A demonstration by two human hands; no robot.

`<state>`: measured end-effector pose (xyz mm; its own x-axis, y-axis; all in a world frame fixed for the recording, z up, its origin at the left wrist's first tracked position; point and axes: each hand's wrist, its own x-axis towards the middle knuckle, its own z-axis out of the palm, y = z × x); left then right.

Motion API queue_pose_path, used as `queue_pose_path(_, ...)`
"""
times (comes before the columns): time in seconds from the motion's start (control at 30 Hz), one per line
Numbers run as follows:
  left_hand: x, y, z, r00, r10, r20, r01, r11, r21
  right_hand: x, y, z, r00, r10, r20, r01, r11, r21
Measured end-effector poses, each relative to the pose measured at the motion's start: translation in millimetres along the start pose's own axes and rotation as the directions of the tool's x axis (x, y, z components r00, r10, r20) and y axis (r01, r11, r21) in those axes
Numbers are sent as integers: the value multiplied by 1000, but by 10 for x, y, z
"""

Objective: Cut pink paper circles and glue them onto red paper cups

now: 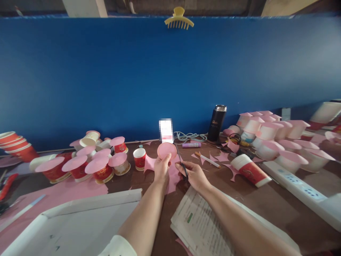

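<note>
My left hand (163, 169) pinches the lower edge of a round pink paper disc (166, 150) at the middle of the desk. In my right hand (194, 174) are dark-handled scissors (183, 167), their blades pointing up beside the disc's right edge. Beneath my hands lies pink paper (173, 179) with cut edges. A small red and white paper cup (140, 159) stands upright to the left of my left hand.
Pink-topped cups stand at left (98, 167) and right (290, 160). A black flask (217, 123), a tipped cup (250, 170), a power strip (295, 183), printed papers (197, 220) and a white box (87, 220) surround the work area.
</note>
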<state>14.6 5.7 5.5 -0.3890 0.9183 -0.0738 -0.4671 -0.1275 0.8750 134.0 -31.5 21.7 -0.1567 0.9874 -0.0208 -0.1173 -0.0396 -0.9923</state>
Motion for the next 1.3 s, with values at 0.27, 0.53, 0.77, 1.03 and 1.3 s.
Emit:
queue_pose_path(0.27, -5, -9, -24, 999, 24, 37, -25, 999, 35, 6, 14, -6, 1000, 0, 5, 0, 1000, 16)
queue_pose_path(0.53, -20, -12, -16, 998, 30, 57, -33, 999, 43, 11, 15, -11, 1000, -3, -3, 3, 1000, 21)
queue_pose_path(0.77, -44, 12, -3, 999, 16, 51, -18, 999, 39, -11, -18, -13, 1000, 4, 2, -4, 1000, 7)
queue_pose_path(1.03, -65, 38, -8, 999, 16, 50, -19, 998, 60, -21, -33, -11, 1000, -8, 9, 8, 1000, 13)
queue_pose_path(1.3, -90, 65, -15, 998, 19, 68, -26, 994, 107, -27, -58, -1, 999, 4, -35, -4, 1000, 20)
